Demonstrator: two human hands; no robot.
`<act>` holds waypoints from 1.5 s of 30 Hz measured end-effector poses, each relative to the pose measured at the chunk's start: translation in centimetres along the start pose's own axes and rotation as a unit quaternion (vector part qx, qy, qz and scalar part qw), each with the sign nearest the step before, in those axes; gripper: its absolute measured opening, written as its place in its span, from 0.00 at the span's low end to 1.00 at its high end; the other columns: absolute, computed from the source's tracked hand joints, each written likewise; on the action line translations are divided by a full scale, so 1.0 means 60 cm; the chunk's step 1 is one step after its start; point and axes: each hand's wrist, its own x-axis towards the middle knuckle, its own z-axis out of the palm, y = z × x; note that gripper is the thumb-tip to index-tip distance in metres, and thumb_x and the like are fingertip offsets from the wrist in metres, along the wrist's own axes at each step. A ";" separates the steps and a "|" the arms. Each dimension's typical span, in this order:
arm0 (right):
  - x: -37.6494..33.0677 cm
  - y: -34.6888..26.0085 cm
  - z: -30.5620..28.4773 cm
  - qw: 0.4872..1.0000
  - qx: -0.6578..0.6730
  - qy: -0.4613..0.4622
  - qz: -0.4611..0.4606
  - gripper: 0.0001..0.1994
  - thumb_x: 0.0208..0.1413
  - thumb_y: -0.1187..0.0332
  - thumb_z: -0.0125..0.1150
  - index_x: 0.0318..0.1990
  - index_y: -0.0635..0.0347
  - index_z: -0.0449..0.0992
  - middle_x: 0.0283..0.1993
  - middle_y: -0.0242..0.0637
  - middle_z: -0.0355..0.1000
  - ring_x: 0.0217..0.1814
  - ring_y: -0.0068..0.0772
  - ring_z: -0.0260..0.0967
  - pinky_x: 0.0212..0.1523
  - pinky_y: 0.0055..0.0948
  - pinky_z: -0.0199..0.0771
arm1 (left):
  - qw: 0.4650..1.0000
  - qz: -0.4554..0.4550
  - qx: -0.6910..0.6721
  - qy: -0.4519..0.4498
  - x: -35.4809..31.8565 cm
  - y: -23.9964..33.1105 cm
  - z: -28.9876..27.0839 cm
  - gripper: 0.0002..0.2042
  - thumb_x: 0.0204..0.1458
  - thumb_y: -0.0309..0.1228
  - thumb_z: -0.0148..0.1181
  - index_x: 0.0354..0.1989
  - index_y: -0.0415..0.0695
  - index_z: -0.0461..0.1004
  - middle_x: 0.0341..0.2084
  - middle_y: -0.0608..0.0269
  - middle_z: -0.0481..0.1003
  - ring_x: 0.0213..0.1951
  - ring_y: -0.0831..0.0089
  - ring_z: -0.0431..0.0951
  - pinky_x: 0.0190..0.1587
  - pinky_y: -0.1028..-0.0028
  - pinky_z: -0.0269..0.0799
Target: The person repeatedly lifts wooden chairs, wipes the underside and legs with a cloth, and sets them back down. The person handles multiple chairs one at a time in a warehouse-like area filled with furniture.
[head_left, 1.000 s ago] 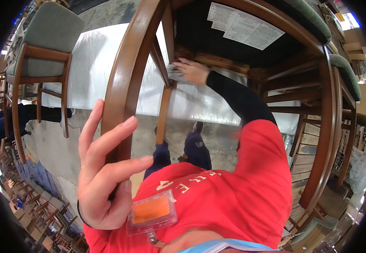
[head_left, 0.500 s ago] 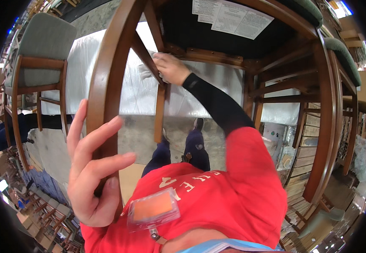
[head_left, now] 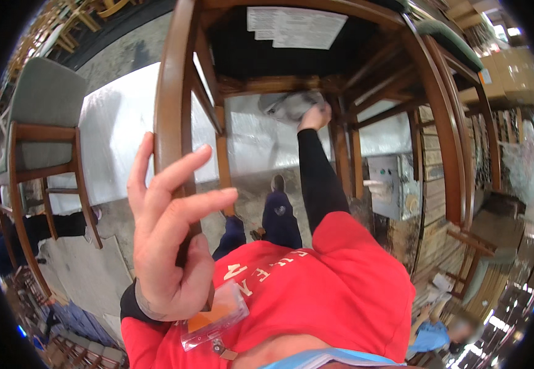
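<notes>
A brown wooden chair is tipped before me, the black underside of its seat facing me. My left hand rests against one of its legs, with the fingers stretched out and apart. Under the seat's lower rail, my right hand grips a grey-white cloth, close to the inner right leg. The cloth is smeared by motion, and the right fingertips are partly hidden behind it. White paper labels are fixed to the seat's underside.
A grey upholstered chair stands at left, near a person's dark-clothed legs. A plastic-wrapped pale surface lies beyond. To the right are another chair, a grey electrical box, wooden slats and cardboard boxes. Another person in blue is at lower right.
My right hand has moved right with the cloth, from the left inner leg along the rail toward the right leg. The chair and my left hand appear shifted as the view turned.
</notes>
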 end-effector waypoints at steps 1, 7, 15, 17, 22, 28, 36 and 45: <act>0.032 -0.006 -0.002 0.988 0.095 0.100 0.072 0.18 0.56 0.71 0.50 0.51 0.74 0.75 0.57 0.59 0.72 0.54 0.59 0.73 0.55 0.46 0.75 | 1.000 -0.004 0.007 0.001 0.002 0.000 0.004 0.28 0.28 0.14 0.43 0.41 0.42 0.81 0.57 0.47 0.72 0.71 0.35 0.52 0.72 0.46 0.42; 0.219 0.010 0.111 0.961 -0.098 0.129 0.225 0.23 0.62 0.58 0.56 0.52 0.75 0.72 0.49 0.58 0.75 0.44 0.55 0.78 0.40 0.46 0.80 | 0.999 -0.002 -0.032 0.024 -0.019 0.001 -0.013 0.21 0.35 0.16 0.45 0.37 0.44 0.80 0.59 0.49 0.73 0.73 0.36 0.49 0.72 0.44 0.44; -0.177 -0.028 0.240 0.960 -0.078 -0.128 0.236 0.24 0.64 0.62 0.50 0.61 0.74 0.67 0.66 0.64 0.62 0.69 0.64 0.60 0.74 0.48 0.50 | 0.999 -0.016 -0.006 -0.037 0.031 0.011 0.012 0.12 0.44 0.25 0.49 0.36 0.46 0.76 0.59 0.49 0.73 0.74 0.36 0.48 0.72 0.42 0.42; -0.294 -0.107 0.183 0.845 -0.228 -0.473 0.102 0.23 0.61 0.61 0.54 0.55 0.75 0.72 0.58 0.61 0.70 0.65 0.60 0.66 0.70 0.47 0.58 | 0.993 -0.113 0.031 0.013 -0.026 0.008 0.002 0.13 0.44 0.27 0.49 0.38 0.46 0.76 0.59 0.49 0.73 0.74 0.36 0.47 0.72 0.42 0.41; -0.001 -0.018 0.100 0.755 -0.457 -0.427 -0.195 0.17 0.58 0.61 0.59 0.50 0.60 0.78 0.51 0.48 0.77 0.54 0.46 0.76 0.52 0.43 0.77 | 0.998 -0.049 -0.019 0.023 0.003 0.010 0.004 0.15 0.40 0.24 0.47 0.36 0.45 0.77 0.56 0.48 0.75 0.74 0.37 0.48 0.73 0.43 0.41; 0.094 -0.093 -0.048 0.986 0.030 -0.123 -0.107 0.25 0.48 0.74 0.66 0.53 0.71 0.66 0.56 0.54 0.69 0.61 0.49 0.67 0.62 0.41 0.64 | 0.995 -0.072 -0.047 0.059 0.001 0.008 0.019 0.18 0.34 0.17 0.45 0.33 0.42 0.78 0.53 0.45 0.76 0.74 0.39 0.49 0.72 0.49 0.51; 0.041 -0.058 0.043 0.914 -0.275 -0.143 -0.263 0.23 0.41 0.74 0.69 0.49 0.65 0.76 0.63 0.53 0.65 0.67 0.57 0.59 0.67 0.48 0.59 | 0.996 -0.074 -0.031 0.026 0.000 0.008 0.006 0.18 0.35 0.16 0.45 0.32 0.44 0.78 0.53 0.45 0.76 0.73 0.35 0.49 0.70 0.51 0.54; -0.154 -0.109 0.148 0.763 -0.198 -0.396 -0.470 0.20 0.48 0.69 0.58 0.51 0.59 0.78 0.50 0.45 0.74 0.57 0.50 0.68 0.60 0.48 0.66 | 0.996 -0.082 -0.004 0.020 0.002 0.001 0.005 0.16 0.37 0.20 0.47 0.33 0.48 0.79 0.54 0.49 0.77 0.74 0.36 0.48 0.73 0.47 0.49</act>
